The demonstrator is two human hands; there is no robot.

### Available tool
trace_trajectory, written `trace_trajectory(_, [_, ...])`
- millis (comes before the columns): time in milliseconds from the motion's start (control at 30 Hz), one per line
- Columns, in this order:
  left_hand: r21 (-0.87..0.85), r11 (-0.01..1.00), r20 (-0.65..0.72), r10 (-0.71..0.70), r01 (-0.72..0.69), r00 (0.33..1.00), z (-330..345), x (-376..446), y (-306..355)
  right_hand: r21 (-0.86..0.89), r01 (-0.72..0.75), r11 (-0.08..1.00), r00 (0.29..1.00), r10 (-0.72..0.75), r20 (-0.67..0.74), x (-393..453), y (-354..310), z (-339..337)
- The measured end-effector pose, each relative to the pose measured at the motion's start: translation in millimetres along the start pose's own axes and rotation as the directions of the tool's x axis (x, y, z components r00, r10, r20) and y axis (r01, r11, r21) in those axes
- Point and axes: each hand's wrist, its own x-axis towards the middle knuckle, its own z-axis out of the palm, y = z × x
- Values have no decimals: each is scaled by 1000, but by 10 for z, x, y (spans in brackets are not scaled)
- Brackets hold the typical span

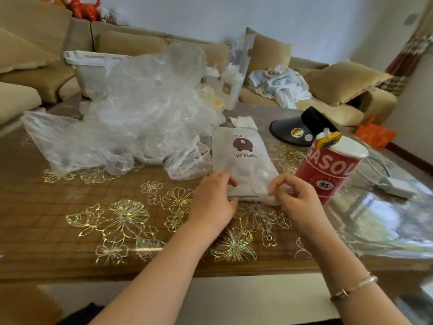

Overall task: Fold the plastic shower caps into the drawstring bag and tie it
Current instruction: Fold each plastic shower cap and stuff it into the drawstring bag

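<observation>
Head view: I see the frosted white drawstring bag with a brown bear print [243,160] flat on the brown floral table [93,207], long axis running away from me, mouth at the near end. Left hand [212,202] and right hand [296,199] each pinch a near corner. Crumpled clear plastic shower caps [140,109] lie beyond, nearer my left.

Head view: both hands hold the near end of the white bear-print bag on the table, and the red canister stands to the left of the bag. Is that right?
Not quite. The head view shows the red canister standing to the right of the white bear-print bag, not the left. The rest holds: the left hand and right hand both hold the bag's near end on the table.
</observation>
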Motion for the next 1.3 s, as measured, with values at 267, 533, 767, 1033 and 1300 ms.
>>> trace_trajectory(267, [-148,987,-137,-89,68,987,-21,91,-6,-124,53,991,986,-32,162,-18,61,156])
trace_trajectory(533, [-344,939,-205,-57,-17,977,-114,146,-26,-491,219,843,965,-114,234,162,81,350])
trace_trajectory(767, [-327,944,-142,-6,-42,990,-149,75,-41,-706,-7,708,972,171,162,391,5,539])
trace_trajectory(1033, [-277,961,-127,-59,22,990,-89,69,-101,-674,0,739,963,181,198,258,-65,431])
trace_trajectory(1300, [-413,904,0,-125,113,992,-70,4,-75,-551,60,832,984,-142,-107,26,-313,297])
